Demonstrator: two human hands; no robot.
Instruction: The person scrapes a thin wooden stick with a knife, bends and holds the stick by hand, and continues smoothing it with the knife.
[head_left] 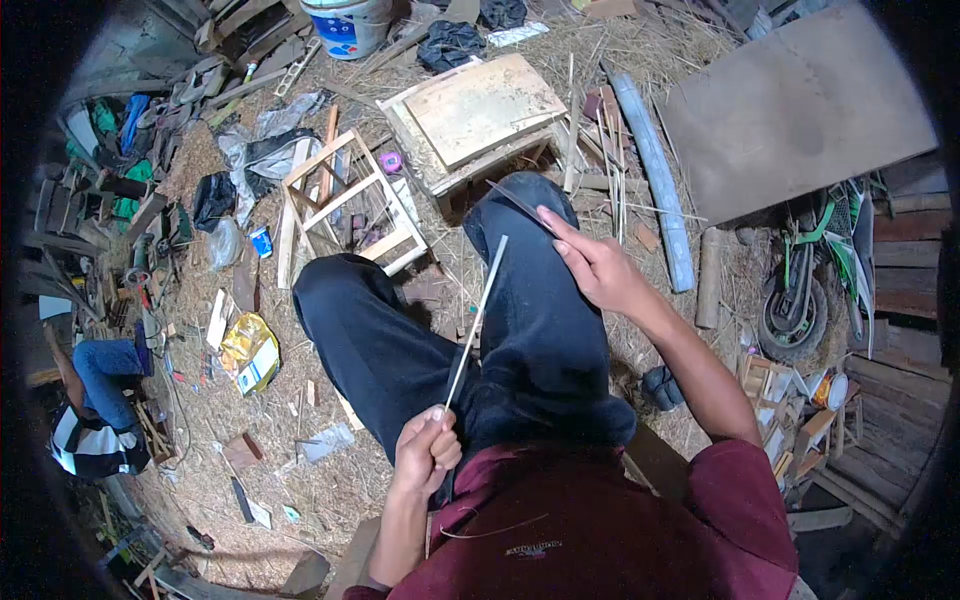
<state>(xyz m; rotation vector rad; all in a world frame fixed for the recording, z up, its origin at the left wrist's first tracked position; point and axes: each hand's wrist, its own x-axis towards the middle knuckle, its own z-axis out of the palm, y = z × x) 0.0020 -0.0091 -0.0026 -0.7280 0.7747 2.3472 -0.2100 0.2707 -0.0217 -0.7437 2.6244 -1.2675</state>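
My left hand point(427, 450) is closed round the lower end of a thin, pale wooden stick point(478, 318), which points up and forward over my lap. Above my right knee, my right hand point(598, 268) grips a dark, narrow knife blade point(520, 208), its fingers pressed along it; the handle is hidden in the palm. Blade and stick tip are apart. Dark trousers point(530, 320) cover my legs beneath both hands. A thin curled wood strip point(495, 528) lies across my maroon shirt.
Ahead stand a low wooden table point(490, 110) and a small wooden frame point(352, 205). A grey board point(800, 110) leans over a green motorbike point(810, 260) at right. Another person point(105, 400) sits at far left. Straw, scraps and a yellow bag point(250, 352) litter the floor.
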